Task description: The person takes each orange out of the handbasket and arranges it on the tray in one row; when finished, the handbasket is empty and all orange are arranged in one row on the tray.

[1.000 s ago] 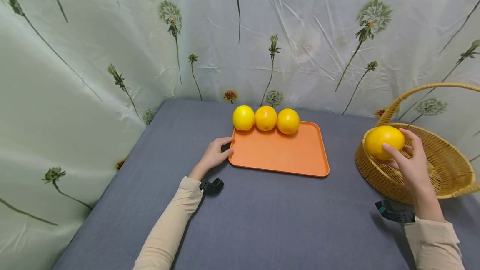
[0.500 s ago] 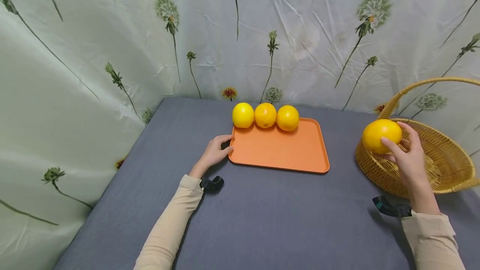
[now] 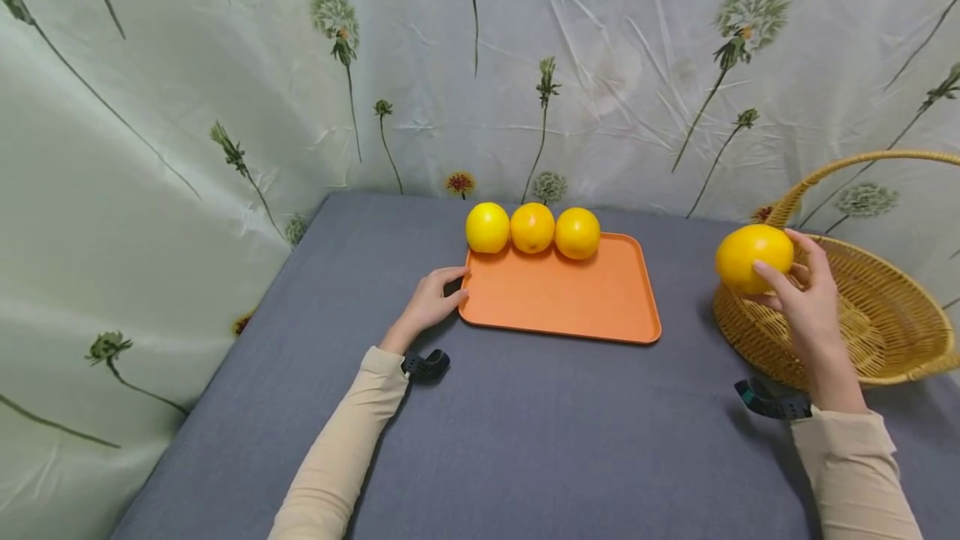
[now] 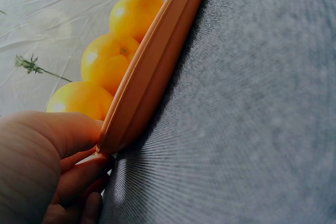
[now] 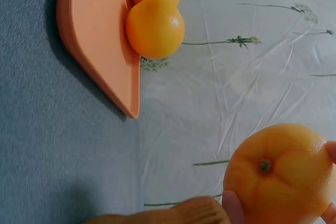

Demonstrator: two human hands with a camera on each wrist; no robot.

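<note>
My right hand holds an orange between thumb and fingers, up over the left rim of a wicker basket. In the right wrist view that orange shows its stem end, with a fingertip at either side. My left hand pinches the left edge of an orange-coloured tray. The left wrist view has the thumb and fingers at the tray's rim. Three oranges sit in a row along the tray's back edge: a left one, a middle one and a right one.
A grey cloth covers the table. Behind and to the left hangs a pale curtain printed with dandelions. The basket's tall arched handle rises at the right. Black straps with cameras sit on both wrists.
My right hand has carried the orange left, from above the basket's inside to its left rim. The left hand keeps its grip on the tray, and the three oranges there stay put.
</note>
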